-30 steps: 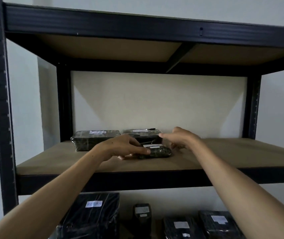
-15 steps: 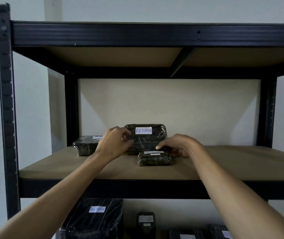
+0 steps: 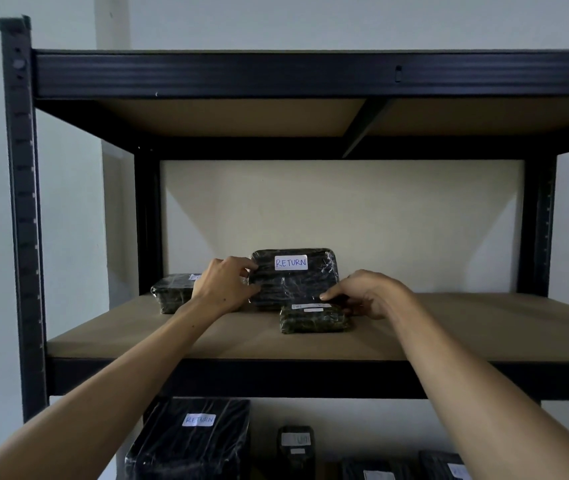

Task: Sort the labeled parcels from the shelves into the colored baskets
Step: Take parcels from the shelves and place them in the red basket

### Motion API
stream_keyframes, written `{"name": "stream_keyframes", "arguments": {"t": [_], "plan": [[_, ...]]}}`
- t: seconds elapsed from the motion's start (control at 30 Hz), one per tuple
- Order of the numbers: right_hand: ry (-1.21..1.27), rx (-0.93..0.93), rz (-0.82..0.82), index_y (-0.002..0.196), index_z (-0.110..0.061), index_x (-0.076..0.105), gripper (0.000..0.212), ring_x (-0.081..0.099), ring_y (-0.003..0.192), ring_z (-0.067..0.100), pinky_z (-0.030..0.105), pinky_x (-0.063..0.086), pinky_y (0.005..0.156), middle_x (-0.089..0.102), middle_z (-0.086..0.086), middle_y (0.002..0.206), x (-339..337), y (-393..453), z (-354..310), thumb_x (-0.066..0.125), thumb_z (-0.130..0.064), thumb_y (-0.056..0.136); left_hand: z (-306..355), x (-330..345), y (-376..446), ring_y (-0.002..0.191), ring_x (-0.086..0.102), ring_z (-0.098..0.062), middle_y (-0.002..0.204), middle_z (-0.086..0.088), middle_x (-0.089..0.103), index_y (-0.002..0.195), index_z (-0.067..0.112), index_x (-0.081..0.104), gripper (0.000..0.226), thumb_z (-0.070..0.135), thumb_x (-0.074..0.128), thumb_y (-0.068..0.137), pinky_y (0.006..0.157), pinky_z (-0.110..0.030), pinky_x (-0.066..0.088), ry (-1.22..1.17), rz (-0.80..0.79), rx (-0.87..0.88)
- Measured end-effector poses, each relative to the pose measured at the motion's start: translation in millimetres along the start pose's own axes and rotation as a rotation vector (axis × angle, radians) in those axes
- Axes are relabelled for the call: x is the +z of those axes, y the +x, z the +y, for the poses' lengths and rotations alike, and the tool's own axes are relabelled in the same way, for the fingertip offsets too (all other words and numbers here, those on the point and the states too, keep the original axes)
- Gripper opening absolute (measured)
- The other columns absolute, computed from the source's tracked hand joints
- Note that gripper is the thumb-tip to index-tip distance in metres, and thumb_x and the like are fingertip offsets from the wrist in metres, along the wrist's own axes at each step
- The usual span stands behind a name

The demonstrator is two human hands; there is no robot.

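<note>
A dark plastic-wrapped parcel [image 3: 295, 282] with a white label reading RETURN stands tipped up on its edge at the back of the middle shelf [image 3: 172, 341]. My left hand [image 3: 226, 287] grips its left edge. My right hand [image 3: 366, 294] holds its lower right corner, fingers reaching behind a small flat parcel [image 3: 314, 318] that lies in front with a white label on top. Another dark parcel [image 3: 172, 294] lies flat to the left, partly hidden by my left hand.
The black metal rack has an upright [image 3: 23, 220] at the left and an upper shelf beam [image 3: 310, 74] overhead. On the lower shelf stand a large parcel labelled RETURN [image 3: 193, 438], a narrow dark parcel [image 3: 295, 448] and more parcels [image 3: 449, 467] at the right.
The rear parcel went from lying flat to standing on its edge, its RETURN label now facing me. My left hand moved from the small front parcel to the tipped parcel's left edge.
</note>
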State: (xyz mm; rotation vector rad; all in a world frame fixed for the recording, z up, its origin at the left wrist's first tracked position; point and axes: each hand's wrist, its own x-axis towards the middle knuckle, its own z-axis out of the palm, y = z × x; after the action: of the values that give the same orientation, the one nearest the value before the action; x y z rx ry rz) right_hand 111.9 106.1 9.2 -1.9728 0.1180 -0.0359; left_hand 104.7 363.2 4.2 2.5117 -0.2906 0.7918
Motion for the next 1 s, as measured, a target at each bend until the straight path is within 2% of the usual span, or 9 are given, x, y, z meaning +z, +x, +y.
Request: {"name": "stream_keyframes", "arguments": {"t": [0.1,0.17,0.37,0.47,0.53,0.6,0.7,0.8,1.0], "plan": [[0.086,-0.016,0.012,0.097,-0.006,0.066,0.020,0.062,0.061,0.018,0.025,0.054,0.056,0.071,0.012,0.086,0,1,-1,0.079,-0.014,0.084,3,-1,5,0.104,0.064,-0.022,0.101,0.003,0.074,0.096,0.034,0.075,0.026,0.052,0.056,0.094,0.091,-0.040,0.052,0.005,-0.082,-0.002],[0.067,-0.020,0.053,0.097,-0.006,0.063,0.021,0.060,0.054,0.016,0.023,0.053,0.047,0.070,0.015,0.095,1,2,-1,0.075,-0.021,0.088,7,-1,8,0.095,0.058,-0.025,0.082,0.001,0.067,0.074,0.027,0.067,0.049,0.055,0.038,0.101,0.098,-0.046,0.045,0.082,-0.192,-0.031],[-0.159,-0.079,0.190,0.093,-0.006,0.061,0.034,0.063,0.057,0.021,0.030,0.055,0.055,0.072,0.013,0.088,1,9,3,0.068,-0.038,0.091,-10,-13,22,0.119,0.059,-0.029,0.125,-0.010,0.068,0.108,0.015,0.071,0.048,0.047,0.036,0.103,0.101,-0.037,0.043,0.032,-0.282,-0.019],[-0.375,-0.096,0.254,0.111,-0.003,0.062,0.054,0.070,0.088,0.030,0.035,0.056,0.080,0.072,0.018,0.104,3,6,-2,0.064,-0.052,0.090,-29,-30,25,0.118,0.058,-0.032,0.127,-0.013,0.066,0.117,0.008,0.069,0.044,0.038,0.039,0.103,0.099,-0.040,0.045,0.048,-0.158,-0.090],[-0.552,-0.150,0.371,0.135,-0.001,0.046,0.070,0.056,0.124,0.037,0.039,0.049,0.096,0.056,0.021,0.135,11,-1,-9,0.061,-0.054,0.092,-48,-40,26,0.108,0.058,-0.033,0.122,-0.019,0.065,0.111,0.002,0.067,0.047,0.040,0.041,0.102,0.094,-0.041,0.047,0.091,-0.107,-0.221],[-0.659,-0.293,0.454,0.134,-0.003,0.044,0.061,0.045,0.131,0.039,0.044,0.045,0.100,0.051,0.020,0.137,25,-10,-22,0.057,-0.048,0.094,-66,-48,25,0.109,0.056,-0.037,0.120,-0.022,0.060,0.108,-0.001,0.063,0.045,0.040,0.045,0.099,0.092,-0.040,0.047,0.107,-0.097,-0.367],[-0.638,-0.447,0.342,0.092,-0.010,0.060,0.035,0.060,0.103,0.033,0.038,0.052,0.078,0.066,0.013,0.098,51,-12,-48,0.056,-0.045,0.086,-85,-54,20,0.094,0.060,-0.032,0.102,-0.019,0.062,0.103,-0.002,0.062,0.033,0.030,0.058,0.094,0.079,-0.035,0.047,-0.112,-0.151,-0.496],[-0.573,-0.477,0.153,0.064,-0.016,0.042,0.038,0.047,0.056,0.022,0.030,0.035,0.053,0.045,0.004,0.062,82,-18,-71,0.058,-0.040,0.088,-96,-54,11,0.073,0.063,-0.027,0.083,-0.019,0.066,0.087,-0.002,0.063,0.031,0.029,0.068,0.092,0.070,-0.035,0.051,-0.338,-0.180,-0.546],[-0.552,-0.417,0.072,0.063,-0.018,0.032,0.049,0.038,0.055,0.017,0.029,0.028,0.049,0.037,0.001,0.065,128,-14,-82,0.063,-0.042,0.093,-111,-60,7,0.083,0.071,-0.022,0.093,-0.011,0.072,0.097,0.005,0.062,0.035,0.025,0.084,0.078,0.079,-0.036,0.060,-0.543,-0.137,-0.547]]}}
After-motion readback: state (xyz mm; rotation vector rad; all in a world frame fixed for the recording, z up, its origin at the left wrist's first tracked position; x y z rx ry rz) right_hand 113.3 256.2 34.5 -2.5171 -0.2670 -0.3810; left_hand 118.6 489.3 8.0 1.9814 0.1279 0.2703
